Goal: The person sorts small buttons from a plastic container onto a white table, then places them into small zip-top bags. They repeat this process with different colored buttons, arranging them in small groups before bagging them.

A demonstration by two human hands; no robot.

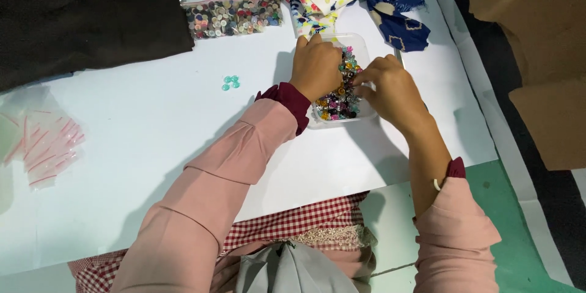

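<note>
Bead tray (360,46) (clear plastic) lies under both hands (316,67) (390,88).

Clear plastic tub (360,43), rectangular, sits mid-counter, packed with small multicoloured beads; both hands are in it, so most of its rim is hidden. Clear zip bag (234,16) lies flat at the far side of the counter, just left of the tub, stuffed with mixed buttons in grey, white, brown and blue; thin red strip along its top edge. Loose pile of empty small clear bags (50,142) with red seal strips at the left edge of the counter, well apart from the tub. Brown cardboard boxes (537,36) stand off the counter on the right, plain, flaps partly seen. No labels, signs or screens in sight.
</note>
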